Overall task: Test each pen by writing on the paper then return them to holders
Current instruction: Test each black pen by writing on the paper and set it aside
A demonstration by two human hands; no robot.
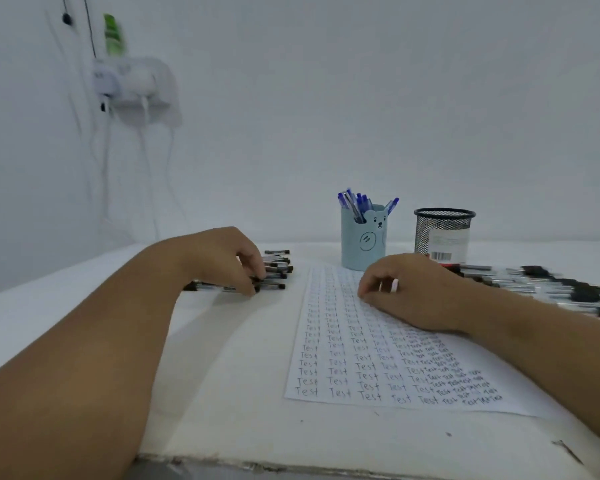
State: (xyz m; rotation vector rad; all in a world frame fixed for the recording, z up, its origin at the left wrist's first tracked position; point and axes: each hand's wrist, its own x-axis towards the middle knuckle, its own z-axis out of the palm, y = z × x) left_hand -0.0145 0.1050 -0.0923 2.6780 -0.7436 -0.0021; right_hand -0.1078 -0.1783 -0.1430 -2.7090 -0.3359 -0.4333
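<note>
Looks like a plain study corner in a home or small office: white table (222,393) pushed against bare white walls, sheet of paper (361,358) filled with rows of the handwritten word "Test", light blue bear-faced pen cup (362,244) stuffed with blue pens (355,202), black wire-mesh holder (443,233) beside it, heaps of black-capped pens (274,268) lying loose on both sides. On the left wall, a small white shelf or socket unit (136,84) with a green object (112,34) and hanging cables (146,161); worn, chipped front table edge
</note>
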